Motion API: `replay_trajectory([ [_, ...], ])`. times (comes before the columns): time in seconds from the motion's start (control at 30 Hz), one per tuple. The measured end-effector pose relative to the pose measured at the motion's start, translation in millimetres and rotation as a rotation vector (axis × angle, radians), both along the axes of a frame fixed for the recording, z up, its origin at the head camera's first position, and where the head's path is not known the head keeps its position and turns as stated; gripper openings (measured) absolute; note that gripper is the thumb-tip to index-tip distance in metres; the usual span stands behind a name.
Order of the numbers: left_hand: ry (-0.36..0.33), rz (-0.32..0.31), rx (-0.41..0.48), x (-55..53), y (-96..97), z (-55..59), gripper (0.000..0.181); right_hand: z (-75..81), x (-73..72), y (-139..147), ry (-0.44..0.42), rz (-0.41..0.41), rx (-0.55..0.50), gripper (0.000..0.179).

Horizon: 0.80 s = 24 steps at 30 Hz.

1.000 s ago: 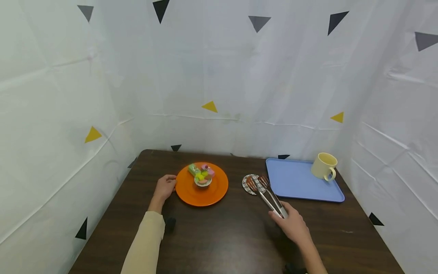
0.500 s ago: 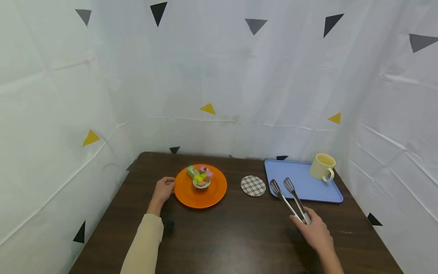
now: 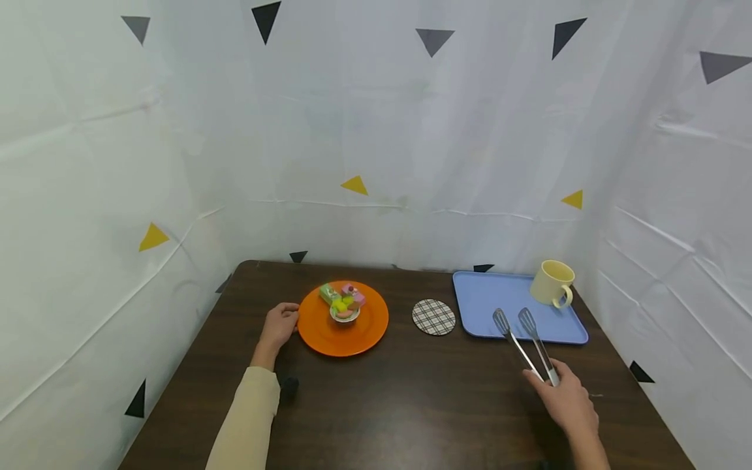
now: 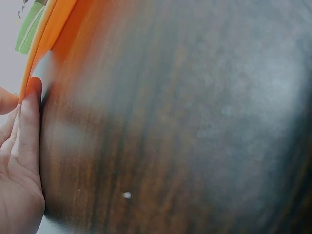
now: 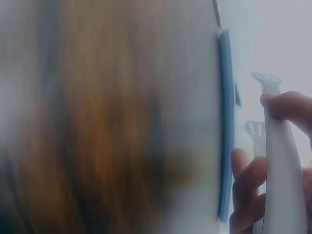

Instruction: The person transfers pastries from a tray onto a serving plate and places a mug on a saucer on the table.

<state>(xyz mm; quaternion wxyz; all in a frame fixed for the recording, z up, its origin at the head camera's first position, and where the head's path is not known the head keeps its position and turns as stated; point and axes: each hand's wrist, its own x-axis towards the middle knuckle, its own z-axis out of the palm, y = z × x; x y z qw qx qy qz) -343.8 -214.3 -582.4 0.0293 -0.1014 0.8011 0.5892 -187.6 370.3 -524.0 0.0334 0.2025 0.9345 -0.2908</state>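
Observation:
My left hand (image 3: 279,324) pinches the left rim of a round orange plate (image 3: 317,336); in the left wrist view the thumb is above the plate's edge (image 4: 43,36) and the fingers below it. Small play-food pieces sit on the plate: a green block (image 3: 329,294), a pink one (image 3: 354,295), and a small cup (image 3: 344,315) with yellow and brown bits. My right hand (image 3: 568,399) grips metal tongs (image 3: 537,346) around their arms, slotted heads apart and nothing between them. These heads overlap the near part of a blue tray (image 3: 478,307) in the head view.
A yellow mug (image 3: 552,283) stands at the tray's right end. Between plate and tray lies a round checked coaster (image 3: 433,317). White sheeting (image 3: 376,130) with printed triangles hangs behind and beside the dark wooden table (image 3: 382,405).
My right hand has moved the tongs rightward, from over the coaster to the front of the tray. The left hand has stayed at the plate's rim.

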Motion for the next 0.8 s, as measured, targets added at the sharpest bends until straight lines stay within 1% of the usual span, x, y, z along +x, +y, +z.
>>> replay_trajectory([
  [0.07,0.006,-0.009,0.001,0.5,-0.6,-0.3,0.037,-1.1,-0.4,6.0,-0.014,-0.027,0.004,0.110],
  [0.17,0.007,-0.003,0.003,0.1,-0.7,-0.3,0.037,-3.4,-0.3,13.1,-0.025,-0.067,0.010,0.108],
  [0.33,0.007,-0.004,0.005,0.5,0.0,0.1,0.037,-6.0,0.4,21.4,-0.043,-0.103,0.011,0.107],
  [0.5,-0.006,-0.004,0.001,1.6,0.8,0.4,0.037,-4.7,-1.0,24.9,-0.053,-0.125,0.026,0.107],
  [0.6,-0.012,-0.004,-0.004,1.6,1.0,0.7,0.037,-3.1,-2.0,26.7,-0.066,-0.116,0.031,0.109],
  [0.8,-0.017,0.013,-0.019,-1.4,1.2,0.8,0.036,1.8,-5.7,29.4,-0.104,-0.060,0.062,0.110],
])
